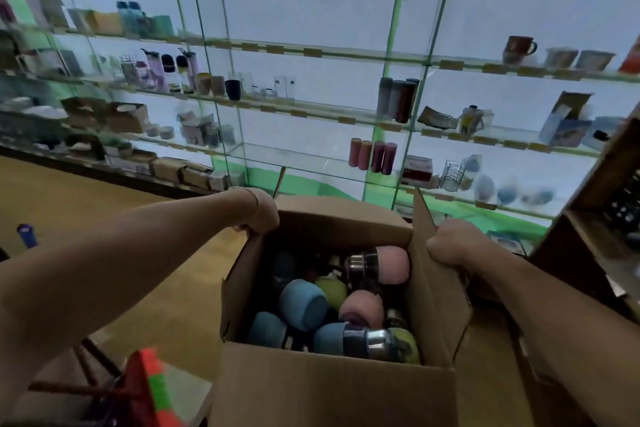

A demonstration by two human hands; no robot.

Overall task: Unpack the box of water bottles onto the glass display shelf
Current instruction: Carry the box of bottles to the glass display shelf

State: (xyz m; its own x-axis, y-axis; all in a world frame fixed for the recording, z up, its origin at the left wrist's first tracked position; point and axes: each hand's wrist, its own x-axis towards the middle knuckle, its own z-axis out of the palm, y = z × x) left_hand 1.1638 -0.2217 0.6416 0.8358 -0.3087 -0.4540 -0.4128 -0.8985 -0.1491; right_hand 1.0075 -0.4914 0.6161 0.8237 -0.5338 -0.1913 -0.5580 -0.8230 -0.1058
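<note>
Your left grip [258, 213] and right grip [453, 246] are both curled over the box's [329, 392] bendy top edges; the bottles [304, 302] probably make it heavy, so hold lower.

Left hand [258, 213], right hand [453, 244]: both clenched.

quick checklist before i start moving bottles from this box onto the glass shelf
1. Box open: ok. The cardboard box has its flaps up and the bottles inside show.
2. A hand free to pick: not ok. The left hand and the right hand both grip the box's flaps.
3. Box resting steady: cannot tell. Its base is out of view.
4. Bottle easy to take: ok. A pink bottle lies on top of the pile.
5. Room on the shelf: ok. The glass shelf has a bare stretch left of the pink and maroon bottles.
</note>
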